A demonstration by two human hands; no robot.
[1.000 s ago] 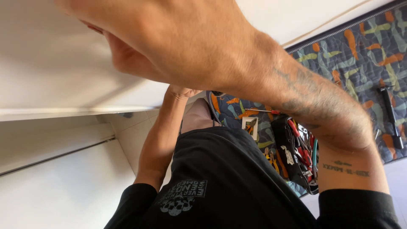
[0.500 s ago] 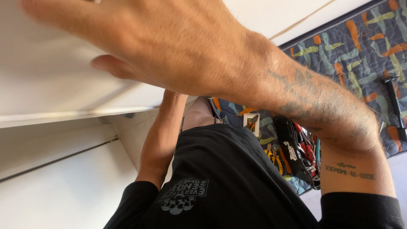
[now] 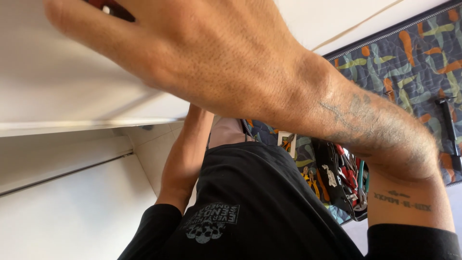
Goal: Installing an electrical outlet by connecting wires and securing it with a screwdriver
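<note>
Red-handled tool (image 3: 109,6), just one, pokes out at the top edge of my view, mostly hidden behind the right hand (image 3: 192,53); only a dark red sliver w/ a small pale spot shows, so I can't tell what kind of tool it is. It sits up against the white panel (image 3: 57,82), above the hand.

Counts: two hands' arms in view, one white panel, one patterned quilted mat (image 3: 409,53) on the floor, one open tool bag (image 3: 344,178) w/ several pliers and cutters (red, yellow, teal grips; too tangled to count exactly), one black bar tool (image 3: 450,130) lying on the mat at far right.

Vs half a sec ago: the right hand has slid left and closer to the lens, and the red sliver now shows where before only skin and panel did. Left forearm looks unchanged.

Pose: right hand fills the frame, back of hand toward me, fingers stretched left along the panel, wrist bent, tattooed forearm running down-right to a black sleeve. Whether it grips the tool or just covers it, I can't tell. Left forearm (image 3: 185,159) reaches straight up under the panel's lower edge; the left hand itself is hidden behind the right wrist, so its grip is unknown.
</note>
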